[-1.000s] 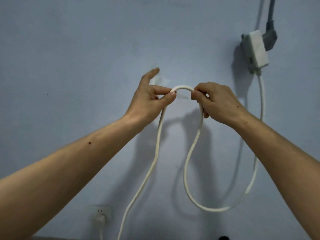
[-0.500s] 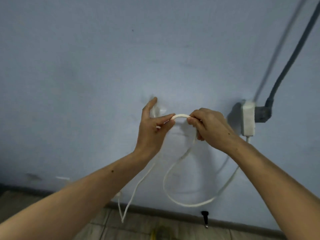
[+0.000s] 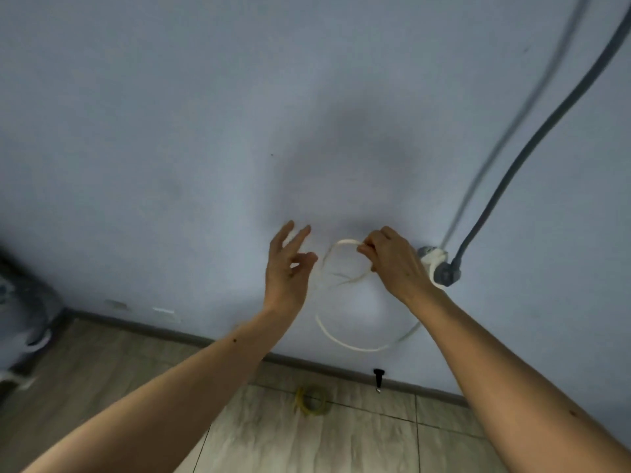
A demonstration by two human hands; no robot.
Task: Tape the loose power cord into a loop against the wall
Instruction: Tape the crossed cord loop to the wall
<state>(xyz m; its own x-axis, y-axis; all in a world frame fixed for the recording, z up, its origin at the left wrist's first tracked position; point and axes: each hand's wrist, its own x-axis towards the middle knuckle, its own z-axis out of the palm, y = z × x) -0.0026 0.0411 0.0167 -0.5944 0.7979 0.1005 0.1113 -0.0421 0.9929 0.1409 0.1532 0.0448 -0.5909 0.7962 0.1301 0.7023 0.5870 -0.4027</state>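
The blue wall (image 3: 170, 131) fills most of my view, with the baseboard (image 3: 136, 327) and the tiled floor (image 3: 307, 438) below. My right hand (image 3: 392, 264) pinches the top of the white cord (image 3: 345, 242), which hangs in a loop against the wall. My left hand (image 3: 288, 264) is free, fingers spread, holding nothing, just beside the loop. I cannot see any tape clearly. I judge the step needs the right hand steady while the left presses tape over the bend. The adapter (image 3: 440, 268) and grey cable (image 3: 512, 165) stand close on the right; the left side has more room.
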